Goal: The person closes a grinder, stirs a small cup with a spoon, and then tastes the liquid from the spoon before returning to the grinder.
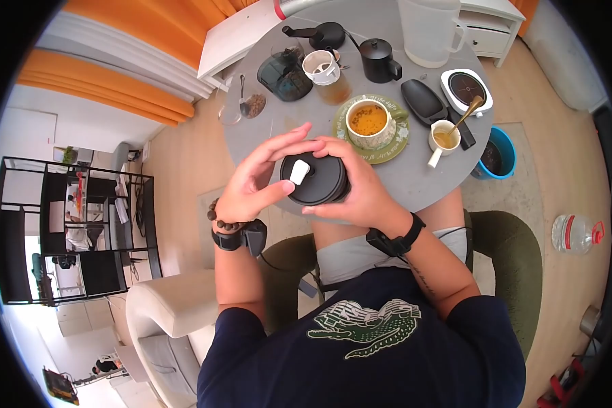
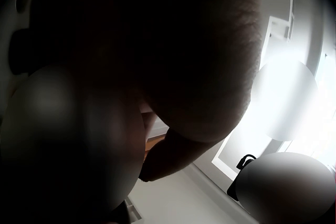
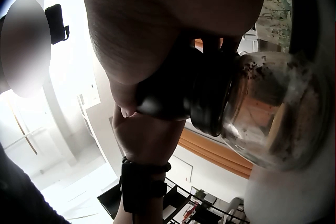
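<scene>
Over the near edge of the table I hold a coffee grinder with a black round top point(image 1: 315, 178) and a white piece point(image 1: 299, 172) on it. My right hand point(image 1: 360, 180) grips its side, thumb on the near side and fingers on the far side. Below its black collar, a glass jar point(image 3: 278, 108) shows dark grounds stuck inside. My left hand point(image 1: 255, 177) is at the left of the top. Its thumb touches the white piece, while its long fingers reach toward the right fingertips. The left wrist view is mostly dark, blocked by the hand.
On the grey table point(image 1: 285, 126) a cup point(image 1: 370, 126) of yellow drink stands on a green saucer point(image 1: 394, 153). Behind are a white filter point(image 1: 321, 66) on a glass and a black pot point(image 1: 379, 62). A small white pitcher point(image 1: 445, 139) holds a spoon. A blue bucket point(image 1: 506, 146) stands right.
</scene>
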A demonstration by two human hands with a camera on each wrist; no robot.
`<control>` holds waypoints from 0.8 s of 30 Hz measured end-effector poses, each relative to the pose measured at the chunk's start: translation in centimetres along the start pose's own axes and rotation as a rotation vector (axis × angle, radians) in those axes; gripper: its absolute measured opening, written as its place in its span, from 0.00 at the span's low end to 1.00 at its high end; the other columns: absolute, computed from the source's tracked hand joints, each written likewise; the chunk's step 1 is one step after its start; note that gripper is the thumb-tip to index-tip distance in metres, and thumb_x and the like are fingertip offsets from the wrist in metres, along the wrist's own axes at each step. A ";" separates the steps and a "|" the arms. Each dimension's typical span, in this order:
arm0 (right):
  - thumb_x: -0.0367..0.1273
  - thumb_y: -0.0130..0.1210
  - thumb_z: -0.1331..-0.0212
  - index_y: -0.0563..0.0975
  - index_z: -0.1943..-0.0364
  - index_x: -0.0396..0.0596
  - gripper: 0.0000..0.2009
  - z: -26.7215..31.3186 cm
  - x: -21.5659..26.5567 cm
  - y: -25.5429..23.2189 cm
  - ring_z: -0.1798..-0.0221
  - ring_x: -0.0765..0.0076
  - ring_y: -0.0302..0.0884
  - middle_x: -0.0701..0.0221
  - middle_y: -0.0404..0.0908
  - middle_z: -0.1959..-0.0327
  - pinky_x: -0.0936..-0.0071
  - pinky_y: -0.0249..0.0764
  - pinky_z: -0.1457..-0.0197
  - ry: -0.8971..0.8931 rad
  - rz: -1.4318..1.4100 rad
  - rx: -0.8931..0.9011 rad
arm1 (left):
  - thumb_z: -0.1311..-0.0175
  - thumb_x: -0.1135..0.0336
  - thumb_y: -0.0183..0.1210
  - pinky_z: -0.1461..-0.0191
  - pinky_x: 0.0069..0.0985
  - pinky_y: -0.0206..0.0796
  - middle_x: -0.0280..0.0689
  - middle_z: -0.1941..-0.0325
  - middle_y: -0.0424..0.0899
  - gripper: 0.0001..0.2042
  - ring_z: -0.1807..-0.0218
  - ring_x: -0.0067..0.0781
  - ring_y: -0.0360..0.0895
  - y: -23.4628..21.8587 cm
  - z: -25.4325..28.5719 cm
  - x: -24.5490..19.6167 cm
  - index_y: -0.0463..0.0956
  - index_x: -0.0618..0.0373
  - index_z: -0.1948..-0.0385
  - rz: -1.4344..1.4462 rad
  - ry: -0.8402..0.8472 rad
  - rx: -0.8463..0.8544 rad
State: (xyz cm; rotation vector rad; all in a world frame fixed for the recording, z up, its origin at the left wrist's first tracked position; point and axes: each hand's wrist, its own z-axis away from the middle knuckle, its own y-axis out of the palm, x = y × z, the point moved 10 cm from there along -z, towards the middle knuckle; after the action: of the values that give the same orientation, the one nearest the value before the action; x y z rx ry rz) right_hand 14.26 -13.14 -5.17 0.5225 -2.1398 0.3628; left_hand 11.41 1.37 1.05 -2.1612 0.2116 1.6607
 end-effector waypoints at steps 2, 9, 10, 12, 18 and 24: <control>0.45 0.86 0.56 0.74 0.34 0.51 0.44 0.0 0.0 -0.1 0.26 0.44 0.78 0.57 0.77 0.26 0.53 0.72 0.23 0.004 0.000 -0.004 | 0.28 0.67 0.63 0.08 0.60 0.35 0.56 0.26 0.82 0.37 0.07 0.60 0.48 0.1 0.0 0.3 0.61 0.65 0.18 0.024 0.008 0.063; 0.45 0.86 0.56 0.74 0.34 0.50 0.43 -0.1 0.0 0.1 0.25 0.44 0.77 0.56 0.77 0.26 0.52 0.71 0.23 0.007 -0.025 0.006 | 0.24 0.65 0.63 0.09 0.59 0.41 0.56 0.31 0.86 0.34 0.08 0.60 0.50 -0.1 -0.2 1.1 0.64 0.62 0.18 0.088 0.065 0.228; 0.45 0.86 0.56 0.74 0.34 0.50 0.43 -0.2 0.1 0.0 0.26 0.44 0.77 0.56 0.77 0.26 0.52 0.71 0.23 -0.001 -0.030 0.003 | 0.23 0.64 0.64 0.10 0.59 0.43 0.55 0.32 0.87 0.33 0.08 0.60 0.52 -0.3 -0.3 1.4 0.64 0.62 0.19 0.113 0.054 0.218; 0.44 0.86 0.56 0.74 0.34 0.50 0.43 -0.2 0.2 0.0 0.26 0.45 0.78 0.57 0.77 0.27 0.52 0.72 0.23 0.001 -0.028 0.005 | 0.22 0.63 0.64 0.11 0.59 0.45 0.55 0.34 0.88 0.33 0.09 0.59 0.54 -0.5 -0.3 1.7 0.65 0.62 0.19 0.138 0.045 0.209; 0.44 0.86 0.56 0.74 0.35 0.50 0.43 -0.2 0.0 0.0 0.28 0.46 0.79 0.59 0.78 0.28 0.53 0.73 0.25 0.012 -0.010 0.010 | 0.27 0.67 0.73 0.11 0.51 0.53 0.48 0.36 0.91 0.32 0.12 0.50 0.63 -1.0 -0.7 3.0 0.71 0.62 0.24 0.223 -0.019 0.155; 0.44 0.87 0.57 0.74 0.36 0.51 0.43 -0.2 0.2 0.0 0.29 0.46 0.80 0.59 0.78 0.28 0.54 0.74 0.26 0.012 -0.024 0.003 | 0.30 0.65 0.76 0.11 0.50 0.54 0.47 0.40 0.92 0.33 0.14 0.49 0.66 -1.1 -1.1 2.8 0.73 0.60 0.26 0.195 0.065 0.180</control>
State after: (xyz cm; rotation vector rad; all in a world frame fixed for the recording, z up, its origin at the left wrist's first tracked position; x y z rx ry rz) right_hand 14.29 -13.08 -4.93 0.5456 -2.1197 0.3546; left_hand 13.58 2.24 -1.17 -2.1156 0.5856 1.6046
